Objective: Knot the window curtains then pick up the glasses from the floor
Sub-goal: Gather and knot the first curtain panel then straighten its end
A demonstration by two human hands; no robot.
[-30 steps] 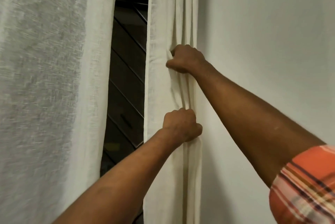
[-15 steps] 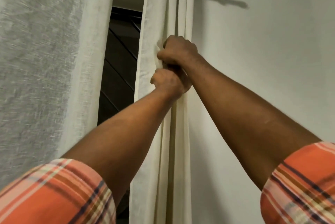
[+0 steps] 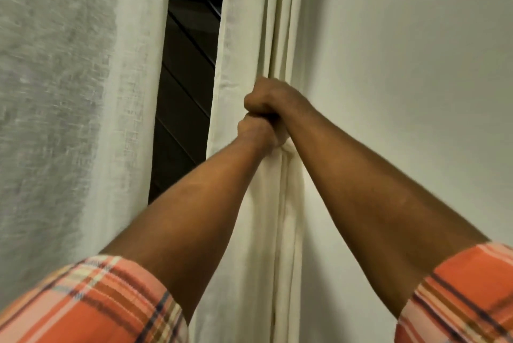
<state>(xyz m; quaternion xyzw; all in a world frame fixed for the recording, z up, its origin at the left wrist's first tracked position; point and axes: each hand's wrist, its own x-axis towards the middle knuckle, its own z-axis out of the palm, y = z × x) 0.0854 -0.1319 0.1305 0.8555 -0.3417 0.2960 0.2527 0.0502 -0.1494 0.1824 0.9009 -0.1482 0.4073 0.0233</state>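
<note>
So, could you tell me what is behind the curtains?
A dark window with slanted lines shows through the gap. The left curtain and the right curtain, gripped by left hand and right hand, hide the rest.

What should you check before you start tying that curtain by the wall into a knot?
1. Right hand grips the curtain by the wall: ok.
2. Left hand grips it just below, touching the right hand: ok.
3. Whole width inside the grip: not ok, its window-side edge hangs outside.
4. Knot begun: not ok, none shows.
5. Other curtain knotted: not ok, hangs flat where visible.
6. Glasses located: cannot tell, floor out of view.
</note>
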